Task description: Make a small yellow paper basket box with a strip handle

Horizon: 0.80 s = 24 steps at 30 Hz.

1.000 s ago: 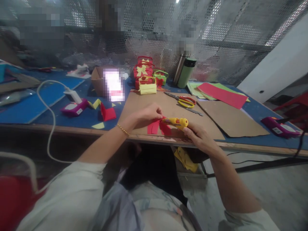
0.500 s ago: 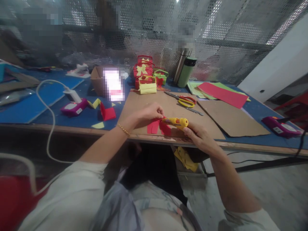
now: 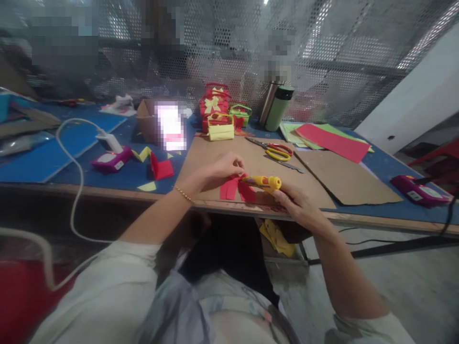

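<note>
My left hand (image 3: 229, 166) is closed in a pinch at the top of a folded red paper piece (image 3: 228, 187), which rests on the cardboard sheet (image 3: 204, 160) near the table's front edge. In my right hand (image 3: 294, 199) is a yellow glue gun (image 3: 263, 182), its narrow nozzle pointing left to the paper beside my left fingertips. The fingers of my right hand wrap round it from the right and below. Whether the nozzle touches the paper I cannot tell.
Scissors (image 3: 276, 150) and a metal blade (image 3: 290, 166) lie beyond my hands. Behind stand small paper baskets (image 3: 221, 131) and a green bottle (image 3: 278, 110). A lit phone (image 3: 171, 126), purple device (image 3: 112, 160) and folded red paper (image 3: 163, 168) are left; coloured sheets (image 3: 333, 141) lie right.
The view has shifted very slightly. Both hands, the glue gun and the red paper stay in nearly the same place.
</note>
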{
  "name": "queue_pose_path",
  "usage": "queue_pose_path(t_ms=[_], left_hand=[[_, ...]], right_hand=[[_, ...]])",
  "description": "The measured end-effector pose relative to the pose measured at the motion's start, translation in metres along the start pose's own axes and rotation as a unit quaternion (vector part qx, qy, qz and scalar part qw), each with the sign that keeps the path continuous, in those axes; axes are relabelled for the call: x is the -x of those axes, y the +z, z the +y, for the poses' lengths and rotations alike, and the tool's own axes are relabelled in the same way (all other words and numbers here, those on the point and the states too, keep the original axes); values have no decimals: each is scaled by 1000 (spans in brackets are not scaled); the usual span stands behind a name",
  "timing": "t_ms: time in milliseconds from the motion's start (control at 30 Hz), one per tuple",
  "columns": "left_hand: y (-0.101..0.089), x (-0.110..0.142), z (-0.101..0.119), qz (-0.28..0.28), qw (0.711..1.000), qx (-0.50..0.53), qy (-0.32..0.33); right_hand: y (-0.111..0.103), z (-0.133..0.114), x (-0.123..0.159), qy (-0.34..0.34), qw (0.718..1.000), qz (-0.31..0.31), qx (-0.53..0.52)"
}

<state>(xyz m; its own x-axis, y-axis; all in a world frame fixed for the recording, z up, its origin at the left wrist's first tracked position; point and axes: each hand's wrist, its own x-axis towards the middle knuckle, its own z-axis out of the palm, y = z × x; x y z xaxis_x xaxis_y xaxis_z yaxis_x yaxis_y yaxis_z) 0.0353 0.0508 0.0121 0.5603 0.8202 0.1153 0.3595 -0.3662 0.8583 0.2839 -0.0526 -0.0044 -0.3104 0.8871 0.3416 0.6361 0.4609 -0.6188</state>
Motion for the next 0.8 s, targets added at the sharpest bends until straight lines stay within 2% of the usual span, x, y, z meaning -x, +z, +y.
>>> queue_pose_path(t_ms=[67,133,200,300,500,800], left_hand=[[-6,5,6,36,996,-76,16],[-11,14,11,72,977,-198,31],[-13,24,14,70,952,-295,40],[-9,39,12,43,928,-367,48],[1,48,0,60,926,-370,43],[4,51,-1,78,929,-359,41]], right_hand=[[1,2,1,3,1000,1,-1],[2,4,1,4,1000,-1,-2],[2,5,2,3,1000,-1,-4],[3,5,2,1,1000,3,-4],[1,1,0,-4,1000,6,3],[5,-6,-8,-11,1000,8,-9]])
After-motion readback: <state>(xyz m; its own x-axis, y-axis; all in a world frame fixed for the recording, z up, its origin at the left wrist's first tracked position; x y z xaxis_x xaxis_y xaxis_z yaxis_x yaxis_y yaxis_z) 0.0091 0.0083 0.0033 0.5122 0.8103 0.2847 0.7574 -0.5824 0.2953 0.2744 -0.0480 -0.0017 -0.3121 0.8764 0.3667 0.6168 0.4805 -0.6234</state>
